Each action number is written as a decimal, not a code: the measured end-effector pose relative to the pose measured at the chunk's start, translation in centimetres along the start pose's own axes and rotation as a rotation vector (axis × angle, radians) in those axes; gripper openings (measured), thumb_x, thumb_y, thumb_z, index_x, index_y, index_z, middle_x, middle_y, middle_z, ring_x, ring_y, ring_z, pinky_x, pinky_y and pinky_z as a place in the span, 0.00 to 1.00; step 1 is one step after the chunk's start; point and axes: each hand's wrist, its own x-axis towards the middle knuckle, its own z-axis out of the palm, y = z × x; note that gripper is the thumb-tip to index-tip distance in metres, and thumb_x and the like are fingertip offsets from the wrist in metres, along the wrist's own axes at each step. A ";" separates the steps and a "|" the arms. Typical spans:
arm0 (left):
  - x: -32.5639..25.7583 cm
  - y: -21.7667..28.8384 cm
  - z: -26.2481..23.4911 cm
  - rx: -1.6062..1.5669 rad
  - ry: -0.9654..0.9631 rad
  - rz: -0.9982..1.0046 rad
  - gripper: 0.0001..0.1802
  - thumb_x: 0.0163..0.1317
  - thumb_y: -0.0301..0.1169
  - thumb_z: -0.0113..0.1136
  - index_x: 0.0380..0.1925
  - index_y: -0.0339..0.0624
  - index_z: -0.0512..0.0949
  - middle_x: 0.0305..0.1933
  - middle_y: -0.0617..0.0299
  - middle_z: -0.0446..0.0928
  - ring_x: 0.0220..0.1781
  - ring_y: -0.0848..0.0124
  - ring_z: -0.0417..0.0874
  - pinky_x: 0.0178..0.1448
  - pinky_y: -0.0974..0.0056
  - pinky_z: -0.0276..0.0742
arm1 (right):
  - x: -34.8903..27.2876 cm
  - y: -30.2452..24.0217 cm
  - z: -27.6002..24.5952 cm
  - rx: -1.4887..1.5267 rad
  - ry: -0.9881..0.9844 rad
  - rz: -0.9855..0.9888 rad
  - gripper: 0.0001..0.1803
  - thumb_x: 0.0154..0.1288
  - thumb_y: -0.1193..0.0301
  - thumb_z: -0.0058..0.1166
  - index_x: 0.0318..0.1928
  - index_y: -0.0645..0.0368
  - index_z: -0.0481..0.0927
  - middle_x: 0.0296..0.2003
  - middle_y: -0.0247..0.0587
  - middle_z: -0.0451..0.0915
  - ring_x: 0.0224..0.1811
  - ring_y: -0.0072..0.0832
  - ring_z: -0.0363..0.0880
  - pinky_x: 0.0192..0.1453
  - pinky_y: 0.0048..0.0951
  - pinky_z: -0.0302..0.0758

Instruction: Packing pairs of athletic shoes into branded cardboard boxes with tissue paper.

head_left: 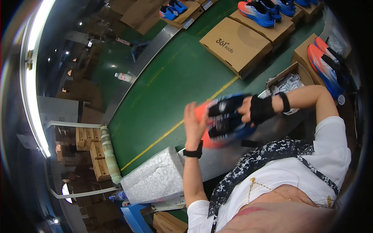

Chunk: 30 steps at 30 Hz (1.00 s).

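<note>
Clamped on shoes (224, 123), mid-frame, with right hand (255, 110); can't tell with left hand (194, 126); seemingly midway, not yet set down.

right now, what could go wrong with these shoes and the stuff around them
The shoes, blurred between the left hand and right hand, could slip if the hold loosens. The right forearm, close to the open box of small pale pieces, might knock it.

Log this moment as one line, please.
shoes: orange-blue pair, blurred | left hand: at toe end | right hand: holding heel end | green surface: yellow-lined | nearby: closed brown box
</note>
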 end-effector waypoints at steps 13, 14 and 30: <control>-3.9 1.4 7.4 -0.155 -0.554 -0.405 0.22 0.57 0.46 0.44 0.28 0.35 0.75 0.30 0.42 0.74 0.35 0.47 0.75 0.41 0.54 0.69 | 3.9 12.9 5.1 -0.329 0.142 0.922 0.16 0.51 0.62 0.44 0.38 0.56 0.75 0.57 0.50 0.56 0.59 0.46 0.52 0.58 0.60 0.44; -3.6 1.4 7.6 -0.163 -0.556 -0.412 0.22 0.57 0.46 0.44 0.27 0.35 0.75 0.30 0.42 0.74 0.35 0.47 0.74 0.41 0.54 0.69 | 3.1 14.8 6.2 -0.142 0.105 1.121 0.24 0.54 0.65 0.39 0.52 0.61 0.65 0.61 0.46 0.50 0.63 0.45 0.45 0.59 0.62 0.40; 0.8 4.6 5.4 -0.260 0.155 0.020 0.33 0.52 0.40 0.56 0.54 0.35 0.58 0.51 0.37 0.62 0.50 0.46 0.67 0.50 0.54 0.66 | 0.5 4.0 -5.7 0.525 0.933 0.603 0.16 0.40 0.72 0.54 0.36 0.57 0.76 0.47 0.47 0.68 0.48 0.34 0.69 0.53 0.24 0.61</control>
